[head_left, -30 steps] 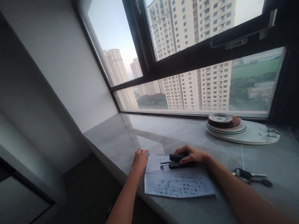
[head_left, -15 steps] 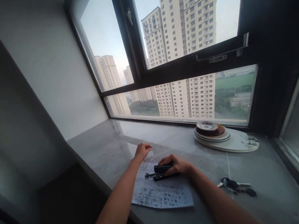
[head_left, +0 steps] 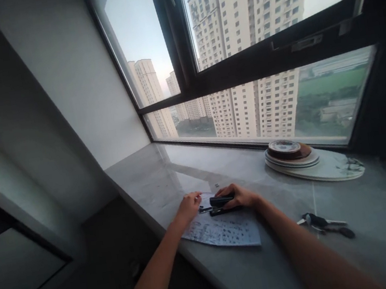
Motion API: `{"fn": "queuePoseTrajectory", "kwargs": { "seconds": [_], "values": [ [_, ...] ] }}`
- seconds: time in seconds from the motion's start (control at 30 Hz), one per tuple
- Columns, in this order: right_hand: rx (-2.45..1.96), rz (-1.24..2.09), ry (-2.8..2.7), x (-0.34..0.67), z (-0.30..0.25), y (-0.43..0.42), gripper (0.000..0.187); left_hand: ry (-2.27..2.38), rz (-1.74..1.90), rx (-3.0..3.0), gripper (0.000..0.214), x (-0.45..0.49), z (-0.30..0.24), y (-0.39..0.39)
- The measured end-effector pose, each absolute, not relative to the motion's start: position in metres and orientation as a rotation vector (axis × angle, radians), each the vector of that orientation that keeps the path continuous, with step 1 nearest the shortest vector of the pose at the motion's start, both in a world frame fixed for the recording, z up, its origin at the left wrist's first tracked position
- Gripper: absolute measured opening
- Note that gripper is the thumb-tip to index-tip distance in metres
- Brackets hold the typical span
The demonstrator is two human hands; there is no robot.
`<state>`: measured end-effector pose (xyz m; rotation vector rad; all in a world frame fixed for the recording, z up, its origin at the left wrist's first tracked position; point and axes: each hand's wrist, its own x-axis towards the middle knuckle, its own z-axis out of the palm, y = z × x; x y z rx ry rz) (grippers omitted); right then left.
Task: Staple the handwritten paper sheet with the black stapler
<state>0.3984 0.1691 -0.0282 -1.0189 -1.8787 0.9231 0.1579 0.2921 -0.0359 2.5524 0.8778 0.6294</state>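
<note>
I count one worktop point(head_left: 139, 175) carrying one visible written sheet point(head_left: 225, 231), judged light and limp; take it by an edge. Over the sheet is one stapler point(head_left: 221, 201), judged stiff and fairly weighty, gripped around its body, the suitable hold, by the fingers of the right hand point(head_left: 242, 196). I cannot tell whether the fingers of the left hand point(head_left: 187, 209), curled near its front, grip anything.

Stacked plates point(head_left: 293, 163), a windowsill point(head_left: 139, 177) and facing towers point(head_left: 234, 15) suggest a high-rise home.
</note>
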Motion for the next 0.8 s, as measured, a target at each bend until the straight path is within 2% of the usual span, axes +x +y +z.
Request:
{"fn": "queuePoseTrajectory", "kwargs": {
  "seconds": [0.23,0.4,0.57,0.67,0.8],
  "values": [
    [-0.994,0.927,-1.905,0.397,-0.028,0.169,0.047,0.647,0.685,2.549,0.032,0.132,-0.055,0.276],
    [-1.004,0.961,-1.925,0.396,-0.026,0.169,0.045,0.8,0.749,2.503,0.023,0.132,-0.054,0.27],
    [-1.025,0.978,-1.917,0.395,-0.026,0.17,0.045,0.965,0.924,2.399,0.007,0.142,-0.026,0.275],
    [-1.025,0.962,-1.897,0.395,-0.026,0.169,0.045,0.879,1.0,2.324,0.004,0.151,-0.002,0.281],
    [-0.985,0.941,-1.902,0.396,-0.025,0.169,0.047,0.791,1.109,2.09,0.015,0.158,0.007,0.286]
  ]
}}
